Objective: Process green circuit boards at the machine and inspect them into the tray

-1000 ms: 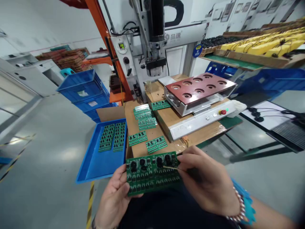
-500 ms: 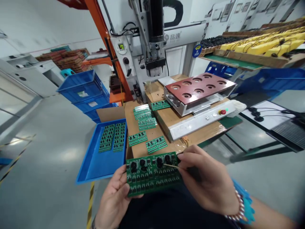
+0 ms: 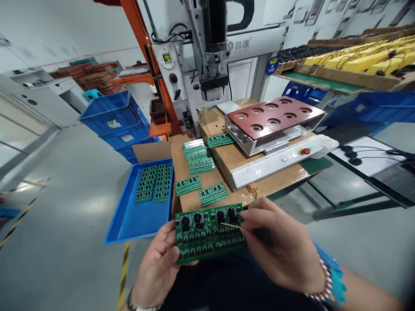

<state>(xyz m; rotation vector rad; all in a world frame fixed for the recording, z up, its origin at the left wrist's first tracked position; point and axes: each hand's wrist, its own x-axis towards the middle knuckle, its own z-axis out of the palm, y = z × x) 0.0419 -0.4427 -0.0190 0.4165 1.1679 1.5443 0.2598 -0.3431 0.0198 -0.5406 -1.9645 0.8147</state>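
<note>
- Beyond both hands, machine [image 3: 215,82] is rising behind table [image 3: 177,151]; some loose PCBs [image 3: 214,194] are lying on its near L portion, apart from both grips.
- L of table, tray [image 3: 129,220] is holding 2 columns of tray PCBs [image 3: 145,183]; it's sitting beyond L hand [image 3: 158,259] & a bit to its L.
- R hand [image 3: 279,246] is pinching stick [image 3: 231,225] btwn thumb & fingers, closed on it, just by held PCB [image 3: 210,235] at the R end. Fingertips are overlapping that PCB's upper R corner in view; can't tell if touching.
- L hand is gripping held PCB by its L end, thumb on the face, other fingers mostly hidden behind; from what's showing, L hand is bearing it.
- Held PCB is sitting nearer the body than table, long axis running L–R, R end slightly higher in view, parts facing the person. So it's lying R of L grip & mostly L of R grip, spanning the gap.
- Stick is pointing L from R grip, roughly along PCB's long axis, over its R half.
- Black part [image 3: 221,215] is lying at stick's tip, L of R grip; R hand is nearer to it. Tip is showing at its lower edge; contact or tiny gap, can't tell.
</note>
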